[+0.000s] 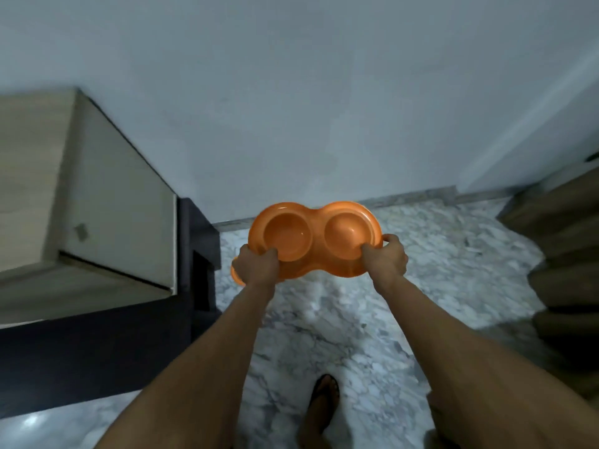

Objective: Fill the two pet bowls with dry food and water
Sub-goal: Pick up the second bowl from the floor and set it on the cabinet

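An orange plastic double pet bowl (316, 222) hangs in the air above the marble floor, held level in front of me. Both round wells look empty. My left hand (256, 265) grips its left end, thumb over the rim of the left well. My right hand (385, 259) grips the right end, fingers curled around the outer edge. A second orange rim shows just below my left hand, so the bowl may be stacked on another piece.
A light wooden cabinet (97, 196) on a dark base (97, 351) stands at the left. The white wall (324, 108) is straight ahead. Brown wooden furniture (557, 247) is at the right. My sandalled foot (324, 400) stands on the marble floor (421, 270).
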